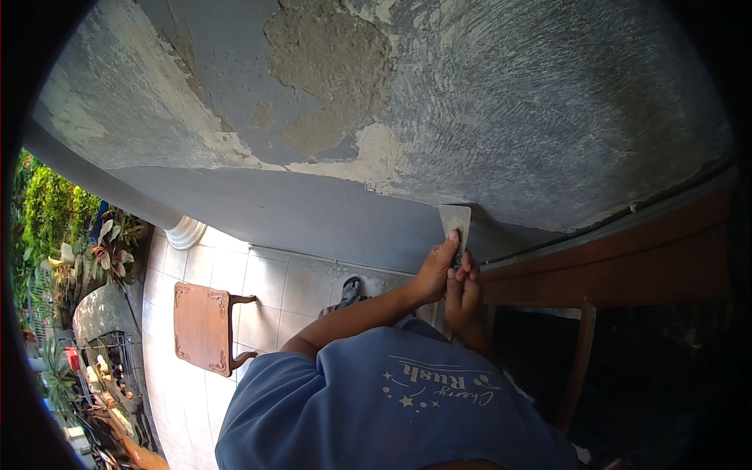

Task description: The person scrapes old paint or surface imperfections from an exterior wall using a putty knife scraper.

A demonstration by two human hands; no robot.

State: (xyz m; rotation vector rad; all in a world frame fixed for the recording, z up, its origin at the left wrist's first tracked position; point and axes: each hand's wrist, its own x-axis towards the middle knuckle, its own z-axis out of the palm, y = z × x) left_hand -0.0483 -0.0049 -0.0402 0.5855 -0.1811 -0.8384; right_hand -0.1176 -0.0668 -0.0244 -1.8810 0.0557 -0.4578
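Observation:
A putty knife [457, 217] with a wide, flat metal blade points up at the wall. Its blade edge meets the lower border of the rough, scraped grey surface. My left hand [435, 271] grips the tool, thumb pressed along the base of the blade. Close against it, my right hand [464, 296] has its fingers curled at the handle, which the two hands mostly hide. Above the blade, the wall [501, 117] has swirled, scratched marks and pale flaky patches. A bare patch of coarse cement [337, 70] shows farther up on the left.
Below the scraped part runs a smooth grey band of wall [313, 207]. A brown wooden stool [202, 325] stands on the tiled floor [262, 317] at left, near a round column [117, 188]. Plants [59, 204] line the far left. Brown wooden framing [611, 270] is at right.

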